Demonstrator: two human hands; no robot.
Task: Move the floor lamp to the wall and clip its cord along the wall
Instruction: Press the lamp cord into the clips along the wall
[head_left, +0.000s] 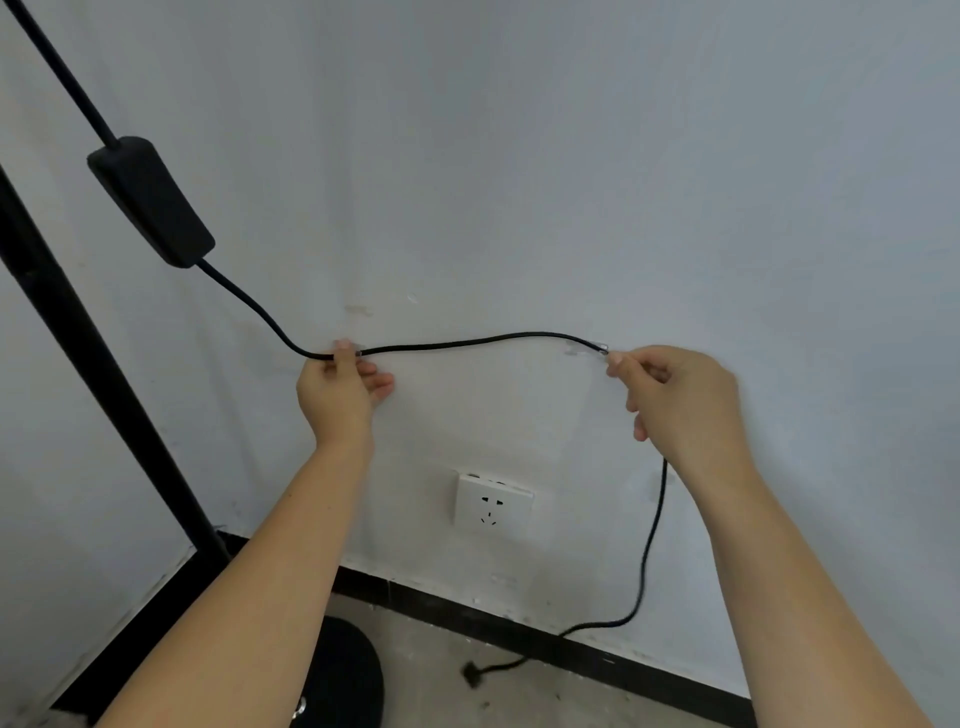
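The black lamp cord (467, 344) runs almost level across the pale wall (519, 156) between my two hands. My left hand (340, 389) pinches it at its left end, against the wall. My right hand (680, 400) pinches it at its right end, beside a small clear clip (597, 345) stuck to the wall. Left of my left hand the cord rises to a black inline switch box (150, 200). Below my right hand it hangs down to the floor, where the plug (475, 675) lies. The lamp's black pole (104, 374) stands at the left, its round base (343, 670) partly hidden by my left arm.
A white wall socket (493, 505) sits low on the wall between my arms, with nothing plugged in. A black skirting strip (597, 654) runs along the foot of the wall above a bare concrete floor (431, 639). The room corner lies at the left, behind the pole.
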